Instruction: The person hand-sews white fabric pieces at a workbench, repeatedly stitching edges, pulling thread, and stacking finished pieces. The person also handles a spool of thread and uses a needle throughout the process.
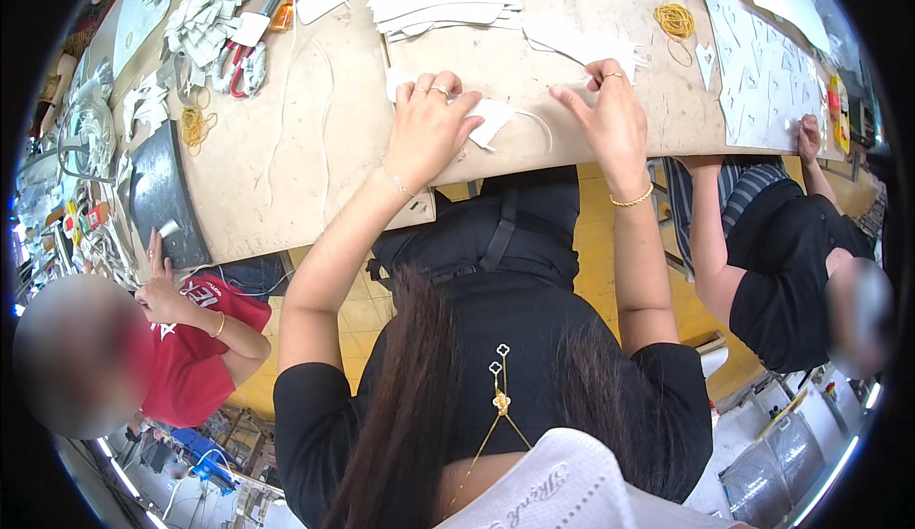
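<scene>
My left hand (431, 133) is closed on a flat white piece of material (494, 121) near the table's front edge; its bent fingers and thumb press on the piece and partly cover it. A thin pale strip (539, 125) curves off the piece's right end. My right hand (615, 127) hovers to the right, thumb and bent fingers apart, with nothing visible between them. Just beyond its fingertips lie loose white pieces (596, 45). Farther back sits a stack of white cut pieces (443, 0).
Yellow rubber bands (675, 20) lie right of the white pieces. A sheet with small cut shapes (767, 81) covers the table's right part. At left are bundled pale strips (205, 19), red-handled scissors (238, 70) and a dark board (167, 191). Co-workers sit on both sides.
</scene>
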The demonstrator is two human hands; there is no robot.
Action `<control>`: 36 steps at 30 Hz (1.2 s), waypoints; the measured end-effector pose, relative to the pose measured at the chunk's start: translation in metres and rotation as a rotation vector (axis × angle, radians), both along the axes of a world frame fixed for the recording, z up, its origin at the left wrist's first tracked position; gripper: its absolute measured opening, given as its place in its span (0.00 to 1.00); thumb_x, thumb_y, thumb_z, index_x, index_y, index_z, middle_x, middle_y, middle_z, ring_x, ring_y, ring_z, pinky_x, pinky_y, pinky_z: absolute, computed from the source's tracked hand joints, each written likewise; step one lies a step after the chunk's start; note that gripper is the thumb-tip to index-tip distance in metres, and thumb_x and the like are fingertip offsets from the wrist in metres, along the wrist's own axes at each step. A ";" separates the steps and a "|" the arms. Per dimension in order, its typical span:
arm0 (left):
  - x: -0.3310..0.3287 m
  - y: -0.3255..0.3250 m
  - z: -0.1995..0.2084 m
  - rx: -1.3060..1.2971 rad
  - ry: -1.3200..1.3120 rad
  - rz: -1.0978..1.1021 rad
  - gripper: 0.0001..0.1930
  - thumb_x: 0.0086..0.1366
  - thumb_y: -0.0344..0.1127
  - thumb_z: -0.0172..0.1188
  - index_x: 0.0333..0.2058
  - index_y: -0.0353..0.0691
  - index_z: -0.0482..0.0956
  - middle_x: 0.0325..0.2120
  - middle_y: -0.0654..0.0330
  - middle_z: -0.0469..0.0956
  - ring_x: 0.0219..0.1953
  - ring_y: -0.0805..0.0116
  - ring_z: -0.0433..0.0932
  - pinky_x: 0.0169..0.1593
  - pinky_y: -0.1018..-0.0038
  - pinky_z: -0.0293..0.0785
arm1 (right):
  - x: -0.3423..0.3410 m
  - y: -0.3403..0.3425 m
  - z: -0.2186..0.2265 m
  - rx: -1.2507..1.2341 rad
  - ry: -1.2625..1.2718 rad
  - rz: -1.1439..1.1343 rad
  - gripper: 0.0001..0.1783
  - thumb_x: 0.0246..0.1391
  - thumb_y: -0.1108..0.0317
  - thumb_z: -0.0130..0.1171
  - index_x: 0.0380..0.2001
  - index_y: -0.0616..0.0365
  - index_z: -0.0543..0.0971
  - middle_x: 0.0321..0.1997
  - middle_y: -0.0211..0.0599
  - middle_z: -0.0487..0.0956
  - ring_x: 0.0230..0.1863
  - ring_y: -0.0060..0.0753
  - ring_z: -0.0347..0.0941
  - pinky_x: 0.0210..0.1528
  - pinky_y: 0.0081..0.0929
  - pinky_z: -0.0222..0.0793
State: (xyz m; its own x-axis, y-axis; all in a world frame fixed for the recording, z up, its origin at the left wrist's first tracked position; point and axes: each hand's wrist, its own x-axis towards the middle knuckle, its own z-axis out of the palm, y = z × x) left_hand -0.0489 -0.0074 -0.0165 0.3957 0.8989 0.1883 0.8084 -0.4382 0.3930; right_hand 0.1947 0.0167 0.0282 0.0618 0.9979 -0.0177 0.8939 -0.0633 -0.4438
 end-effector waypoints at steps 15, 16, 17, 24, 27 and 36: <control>0.008 0.021 0.009 -0.357 -0.185 0.174 0.14 0.55 0.39 0.71 0.38 0.42 0.83 0.40 0.57 0.77 0.48 0.55 0.71 0.55 0.63 0.63 | 0.000 -0.012 -0.015 0.042 0.156 0.156 0.20 0.56 0.71 0.63 0.52 0.66 0.75 0.46 0.50 0.77 0.46 0.42 0.77 0.50 0.34 0.73; 0.008 0.018 0.009 -0.316 -0.159 0.149 0.14 0.54 0.38 0.72 0.38 0.41 0.82 0.40 0.56 0.77 0.48 0.54 0.71 0.55 0.62 0.63 | 0.002 -0.015 -0.011 0.045 0.151 0.148 0.21 0.56 0.74 0.61 0.53 0.66 0.75 0.46 0.51 0.76 0.46 0.44 0.76 0.51 0.35 0.73; 0.007 0.016 0.010 -0.299 -0.119 0.123 0.14 0.54 0.38 0.72 0.37 0.41 0.82 0.39 0.55 0.77 0.48 0.54 0.71 0.56 0.62 0.63 | 0.003 -0.018 -0.006 0.017 0.145 0.197 0.23 0.55 0.75 0.60 0.55 0.65 0.75 0.45 0.50 0.75 0.46 0.45 0.76 0.51 0.36 0.72; 0.004 0.022 0.022 -0.444 0.014 0.035 0.14 0.56 0.37 0.70 0.40 0.44 0.80 0.40 0.58 0.77 0.49 0.56 0.73 0.54 0.60 0.60 | -0.016 -0.036 0.019 -0.186 0.001 0.275 0.26 0.54 0.75 0.61 0.58 0.61 0.76 0.41 0.44 0.74 0.40 0.47 0.77 0.45 0.40 0.74; 0.005 0.017 0.025 -0.508 -0.040 0.069 0.15 0.56 0.37 0.70 0.41 0.44 0.79 0.41 0.58 0.76 0.49 0.56 0.73 0.54 0.60 0.60 | -0.024 -0.034 0.020 -0.227 -0.096 0.275 0.25 0.54 0.74 0.61 0.57 0.60 0.78 0.42 0.42 0.75 0.39 0.47 0.78 0.44 0.40 0.76; -0.002 0.007 0.021 -0.342 0.060 0.010 0.13 0.54 0.39 0.72 0.36 0.44 0.79 0.40 0.58 0.76 0.49 0.58 0.73 0.54 0.59 0.59 | -0.028 -0.028 0.022 -0.261 -0.218 0.337 0.23 0.50 0.76 0.59 0.52 0.58 0.81 0.41 0.41 0.76 0.37 0.47 0.80 0.41 0.42 0.77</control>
